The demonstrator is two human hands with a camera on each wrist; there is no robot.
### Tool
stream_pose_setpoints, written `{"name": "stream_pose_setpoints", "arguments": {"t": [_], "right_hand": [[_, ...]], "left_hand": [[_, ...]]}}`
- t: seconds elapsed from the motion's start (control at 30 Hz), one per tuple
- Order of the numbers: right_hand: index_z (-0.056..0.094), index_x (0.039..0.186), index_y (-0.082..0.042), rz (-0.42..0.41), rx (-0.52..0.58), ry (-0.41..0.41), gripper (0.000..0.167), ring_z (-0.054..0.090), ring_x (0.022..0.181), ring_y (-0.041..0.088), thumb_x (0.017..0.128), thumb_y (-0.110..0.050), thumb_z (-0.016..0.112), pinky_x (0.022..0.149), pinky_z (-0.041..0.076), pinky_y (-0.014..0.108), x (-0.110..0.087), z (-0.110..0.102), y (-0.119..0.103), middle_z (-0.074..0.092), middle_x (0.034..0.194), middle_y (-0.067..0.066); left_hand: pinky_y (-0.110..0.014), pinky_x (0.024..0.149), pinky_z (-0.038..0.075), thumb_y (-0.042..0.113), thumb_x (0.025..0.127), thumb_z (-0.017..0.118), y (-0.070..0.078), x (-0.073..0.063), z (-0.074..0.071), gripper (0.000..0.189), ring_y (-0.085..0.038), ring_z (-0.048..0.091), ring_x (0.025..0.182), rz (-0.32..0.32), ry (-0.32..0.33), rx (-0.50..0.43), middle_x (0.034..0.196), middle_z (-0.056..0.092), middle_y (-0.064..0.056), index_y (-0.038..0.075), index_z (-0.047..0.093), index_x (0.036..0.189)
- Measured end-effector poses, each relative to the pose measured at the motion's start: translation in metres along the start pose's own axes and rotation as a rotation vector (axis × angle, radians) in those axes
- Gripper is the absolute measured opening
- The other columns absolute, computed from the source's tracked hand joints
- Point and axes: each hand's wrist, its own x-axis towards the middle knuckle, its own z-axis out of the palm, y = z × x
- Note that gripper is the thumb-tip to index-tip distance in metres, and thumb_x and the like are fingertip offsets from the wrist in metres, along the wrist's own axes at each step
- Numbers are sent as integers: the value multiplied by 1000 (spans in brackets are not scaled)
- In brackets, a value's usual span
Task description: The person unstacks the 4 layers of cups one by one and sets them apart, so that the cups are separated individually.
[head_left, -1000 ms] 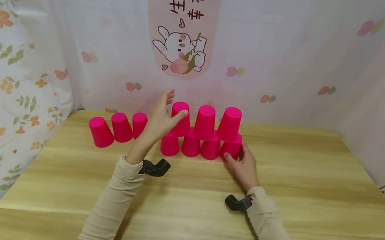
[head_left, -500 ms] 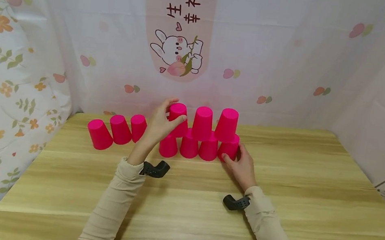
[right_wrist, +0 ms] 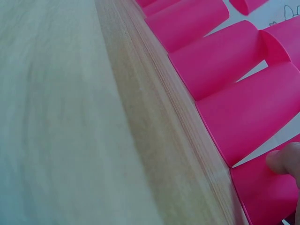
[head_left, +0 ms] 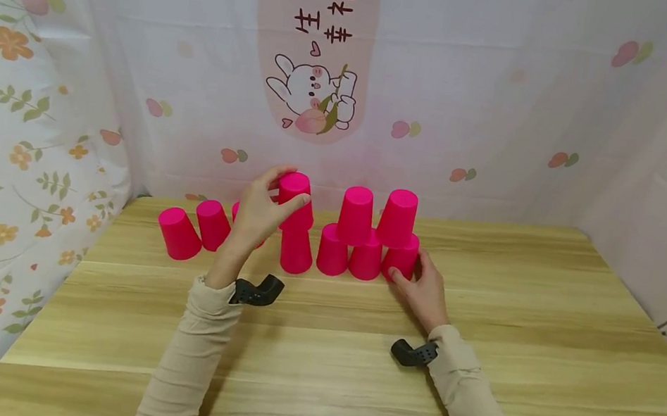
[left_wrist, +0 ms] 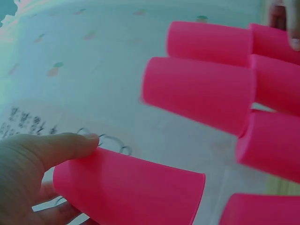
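Note:
My left hand (head_left: 257,213) grips an upside-down pink cup (head_left: 297,208), thumb on the near side and fingers behind. In the left wrist view this cup (left_wrist: 131,185) hangs apart from the others. Below it in the head view stands the leftmost cup (head_left: 296,252) of a lower row. Two more cups, a middle one (head_left: 356,217) and a right one (head_left: 398,218), sit upside down on that row. My right hand (head_left: 426,293) holds the row's rightmost cup (head_left: 401,254) low down; in the right wrist view only the thumb (right_wrist: 284,161) shows on it.
Several more upside-down pink cups stand to the left, including an outer one (head_left: 179,234), and one is partly hidden behind my left hand. The wooden table (head_left: 311,368) ends at a printed curtain (head_left: 481,115) behind the cups. Another floral curtain (head_left: 9,191) hangs at the left.
My left hand has closed round the upper-left cup and moved it left, widening the gap to the middle upper cup. My right hand stays on the rightmost lower cup.

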Motion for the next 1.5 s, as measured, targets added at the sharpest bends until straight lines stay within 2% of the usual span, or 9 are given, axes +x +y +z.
{"name": "stream_pose_setpoints", "arguments": {"t": [0.17,0.3,0.57,0.77,0.83,0.97,1.17,1.3,1.5], "right_hand": [[42,130,1,-3,-1,-5,55,49,117,32,84,-11,69,97,40,41,1,1,2,52,124,19],[41,131,1,-2,-13,-9,56,49,117,33,84,-12,69,97,40,42,3,1,3,51,125,19],[42,130,2,-6,-29,-4,55,50,115,33,84,-12,68,96,41,43,6,-2,1,52,123,20],[41,131,1,0,-32,-4,56,49,116,34,84,-14,68,97,40,43,6,-4,1,51,125,20],[40,132,1,3,-34,-5,57,49,116,34,85,-14,68,97,40,44,6,-5,1,50,125,20],[39,133,1,3,-29,-9,58,49,117,34,85,-13,67,97,40,44,7,-5,-1,50,126,20],[41,131,1,-12,-9,-10,55,49,116,34,85,-13,67,97,40,43,7,-2,-2,51,124,20],[41,130,0,-9,-12,-5,54,51,113,33,85,-13,67,94,42,44,5,-2,2,52,122,19],[42,129,-1,-21,-15,-12,53,52,111,32,85,-13,67,93,43,43,5,-1,7,53,121,17]], "left_hand": [[-43,85,49,16,81,71,1,-1,-16,53,-28,53,106,-27,18,-4,118,57,-15,0,51,128],[-42,84,50,20,81,71,4,-2,-31,55,-27,51,108,-66,20,40,121,54,-13,4,50,129],[-36,87,45,22,84,68,0,-8,-81,53,-22,49,108,-102,66,151,122,55,-11,7,50,131],[-40,86,43,31,85,67,-2,-21,-109,58,-30,48,109,-213,16,228,126,52,-16,5,47,133],[-41,84,42,34,85,66,-4,-25,-117,60,-33,48,107,-255,9,263,127,52,-17,5,46,134],[-40,81,42,37,85,65,-7,-31,-129,63,-33,49,106,-295,39,329,125,52,-19,4,45,135],[-36,81,43,35,86,65,-6,-36,-140,60,-33,49,107,-268,108,365,124,53,-20,3,47,133],[-34,80,42,35,85,67,-9,-43,-147,60,-32,51,107,-262,112,385,122,55,-19,2,48,131],[-29,70,37,36,85,65,-22,-64,-175,64,-28,47,97,-350,164,481,125,52,-24,0,43,134]]}}
